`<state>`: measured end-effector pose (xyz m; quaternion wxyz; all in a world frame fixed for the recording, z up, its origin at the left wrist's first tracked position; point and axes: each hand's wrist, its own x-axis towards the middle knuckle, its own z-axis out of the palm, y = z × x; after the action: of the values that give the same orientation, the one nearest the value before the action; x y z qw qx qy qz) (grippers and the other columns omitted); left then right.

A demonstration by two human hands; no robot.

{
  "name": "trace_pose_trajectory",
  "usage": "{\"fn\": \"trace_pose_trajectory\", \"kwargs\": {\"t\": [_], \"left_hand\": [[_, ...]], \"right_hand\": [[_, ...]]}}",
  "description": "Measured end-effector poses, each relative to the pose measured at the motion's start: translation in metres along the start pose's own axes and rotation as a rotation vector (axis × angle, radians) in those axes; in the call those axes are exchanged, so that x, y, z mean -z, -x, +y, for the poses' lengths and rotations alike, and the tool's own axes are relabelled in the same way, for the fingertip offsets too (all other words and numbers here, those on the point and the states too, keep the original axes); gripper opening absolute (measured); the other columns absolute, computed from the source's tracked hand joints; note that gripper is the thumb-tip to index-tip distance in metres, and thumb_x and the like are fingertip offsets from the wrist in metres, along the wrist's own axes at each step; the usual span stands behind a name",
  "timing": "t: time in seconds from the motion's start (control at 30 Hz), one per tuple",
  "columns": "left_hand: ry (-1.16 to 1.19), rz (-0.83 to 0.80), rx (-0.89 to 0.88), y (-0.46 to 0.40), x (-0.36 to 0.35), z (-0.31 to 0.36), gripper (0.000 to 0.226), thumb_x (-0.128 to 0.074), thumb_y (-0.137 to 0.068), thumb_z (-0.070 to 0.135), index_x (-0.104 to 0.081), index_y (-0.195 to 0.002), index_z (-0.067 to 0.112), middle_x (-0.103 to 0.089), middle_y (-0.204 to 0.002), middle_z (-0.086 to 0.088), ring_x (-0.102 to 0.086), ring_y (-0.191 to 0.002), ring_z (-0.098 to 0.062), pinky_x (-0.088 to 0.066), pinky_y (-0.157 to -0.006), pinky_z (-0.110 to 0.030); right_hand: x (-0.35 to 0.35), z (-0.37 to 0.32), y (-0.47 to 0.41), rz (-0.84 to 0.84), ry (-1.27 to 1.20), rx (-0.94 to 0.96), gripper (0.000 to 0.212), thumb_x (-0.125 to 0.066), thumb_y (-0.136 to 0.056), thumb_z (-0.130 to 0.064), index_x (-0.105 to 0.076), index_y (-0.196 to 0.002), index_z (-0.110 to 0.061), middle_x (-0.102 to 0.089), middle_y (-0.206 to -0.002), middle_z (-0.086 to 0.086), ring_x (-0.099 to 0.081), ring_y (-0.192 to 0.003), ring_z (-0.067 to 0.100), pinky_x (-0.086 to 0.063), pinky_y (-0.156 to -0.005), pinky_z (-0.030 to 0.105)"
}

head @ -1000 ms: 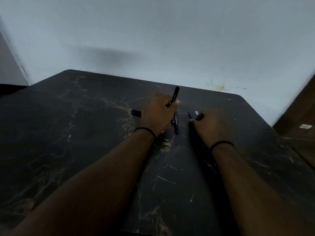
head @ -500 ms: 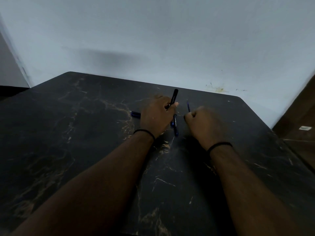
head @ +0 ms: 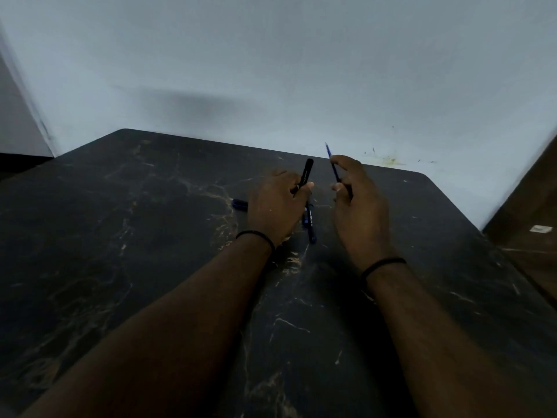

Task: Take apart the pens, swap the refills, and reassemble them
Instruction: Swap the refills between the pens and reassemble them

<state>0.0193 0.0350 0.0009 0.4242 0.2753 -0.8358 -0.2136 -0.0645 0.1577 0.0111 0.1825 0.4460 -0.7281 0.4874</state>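
Observation:
My left hand (head: pixel 275 206) grips a black pen barrel (head: pixel 306 171) that sticks up and away past the thumb. My right hand (head: pixel 358 203) pinches a thin blue refill (head: pixel 331 162), its tip pointing up and to the left, held above the table. The two hands are a short gap apart. A blue pen barrel (head: pixel 310 226) with white lettering lies on the dark marble table (head: pixel 150 236) just below and between the hands. A blue cap (head: pixel 239 204) peeks out to the left of my left hand, partly hidden by it.
The table's far edge meets a pale wall (head: pixel 271 70). A brown wooden surface (head: pixel 530 212) with a small white label stands beyond the table's right edge. Both wrists wear black bands.
My right hand picked the blue refill up from the table and raised it, tip up, closer to the left hand. My left hand kept holding the black barrel almost still.

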Motion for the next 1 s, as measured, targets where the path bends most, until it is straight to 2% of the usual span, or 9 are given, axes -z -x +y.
{"fn": "trace_pose_trajectory", "kwargs": {"t": [0.13, 0.27, 0.33, 0.4, 0.47, 0.6, 0.73, 0.87, 1.0], "left_hand": [[-0.012, 0.031, 0.015, 0.001, 0.004, 0.002, 0.041, -0.059, -0.095, 0.038, -0.035, -0.061, 0.035, -0.042, -0.067, 0.012, -0.041, -0.062, 0.000, -0.027, -0.055, -0.018], [-0.023, 0.020, 0.025, 0.002, 0.007, 0.004, 0.042, -0.057, -0.096, 0.037, -0.034, -0.061, 0.034, -0.041, -0.071, 0.012, -0.040, -0.062, -0.004, -0.036, -0.059, -0.026], [-0.042, 0.010, 0.016, 0.002, 0.008, 0.005, 0.035, -0.057, -0.096, 0.037, -0.040, -0.066, 0.032, -0.046, -0.076, 0.007, -0.044, -0.066, -0.008, -0.043, -0.066, -0.031], [-0.037, 0.023, 0.008, 0.003, 0.008, 0.005, 0.024, -0.059, -0.095, 0.036, -0.054, -0.075, 0.025, -0.051, -0.081, 0.005, -0.050, -0.071, -0.013, -0.044, -0.067, -0.031], [-0.043, 0.033, -0.002, 0.004, 0.008, 0.004, 0.019, -0.060, -0.095, 0.035, -0.063, -0.084, 0.020, -0.052, -0.085, 0.004, -0.051, -0.072, -0.014, -0.041, -0.064, -0.029], [-0.077, 0.007, 0.004, 0.003, 0.009, 0.004, 0.020, -0.058, -0.096, 0.035, -0.067, -0.094, 0.018, -0.052, -0.091, 0.004, -0.049, -0.072, -0.011, -0.040, -0.065, -0.027], [-0.092, 0.000, -0.005, 0.003, 0.010, 0.006, 0.021, -0.057, -0.097, 0.034, -0.069, -0.101, 0.017, -0.055, -0.097, 0.000, -0.054, -0.076, -0.015, -0.050, -0.070, -0.031], [-0.126, 0.003, -0.032, 0.002, 0.010, 0.008, 0.023, -0.058, -0.096, 0.031, -0.070, -0.102, 0.013, -0.057, -0.097, -0.005, -0.056, -0.078, -0.020, -0.051, -0.070, -0.037], [-0.137, 0.014, -0.079, 0.002, 0.010, 0.008, 0.020, -0.059, -0.096, 0.030, -0.070, -0.103, 0.015, -0.057, -0.096, -0.004, -0.053, -0.075, -0.018, -0.048, -0.066, -0.034]], "right_hand": [[0.002, -0.004, 0.001, 0.058, -0.127, -0.025, 0.068, -0.055, -0.096, -0.006, -0.034, -0.143, -0.049, -0.064, -0.095, -0.008, -0.063, -0.083, 0.006, -0.049, -0.073, 0.017], [0.003, -0.008, 0.000, 0.097, -0.208, -0.065, 0.078, -0.064, -0.092, -0.005, -0.027, -0.146, -0.048, -0.065, -0.092, -0.011, -0.067, -0.082, 0.001, -0.054, -0.068, 0.016], [-0.001, -0.009, -0.002, 0.107, -0.250, -0.094, 0.059, -0.066, -0.091, -0.005, -0.044, -0.138, -0.032, -0.068, -0.096, -0.010, -0.067, -0.086, 0.003, -0.058, -0.074, 0.024], [-0.003, -0.010, -0.002, 0.138, -0.248, -0.089, 0.027, -0.066, -0.092, -0.008, -0.060, -0.115, -0.021, -0.069, -0.096, -0.005, -0.067, -0.089, 0.008, -0.058, -0.081, 0.034], [-0.003, -0.011, -0.001, 0.196, -0.249, -0.077, 0.015, -0.065, -0.094, -0.015, -0.056, -0.104, -0.023, -0.069, -0.090, -0.008, -0.067, -0.084, 0.005, -0.058, -0.077, 0.032], [0.002, -0.017, -0.002, 0.264, -0.319, -0.070, 0.020, -0.057, -0.096, -0.033, -0.044, -0.106, -0.022, -0.073, -0.093, -0.005, -0.070, -0.089, 0.010, -0.060, -0.078, 0.039], [0.004, -0.025, 0.001, 0.289, -0.388, -0.016, 0.021, -0.055, -0.098, -0.030, -0.040, -0.109, -0.021, -0.075, -0.095, -0.002, -0.072, -0.093, 0.015, -0.059, -0.082, 0.049], [0.004, -0.030, 0.002, 0.311, -0.393, 0.029, 0.020, -0.054, -0.099, -0.029, -0.039, -0.110, -0.021, -0.075, -0.093, -0.004, -0.073, -0.090, 0.014, -0.059, -0.080, 0.049], [0.004, -0.032, 0.002, 0.321, -0.387, 0.049, 0.019, -0.054, -0.100, -0.028, -0.038, -0.109, -0.022, -0.075, -0.094, -0.004, -0.073, -0.089, 0.013, -0.060, -0.078, 0.048]]}}
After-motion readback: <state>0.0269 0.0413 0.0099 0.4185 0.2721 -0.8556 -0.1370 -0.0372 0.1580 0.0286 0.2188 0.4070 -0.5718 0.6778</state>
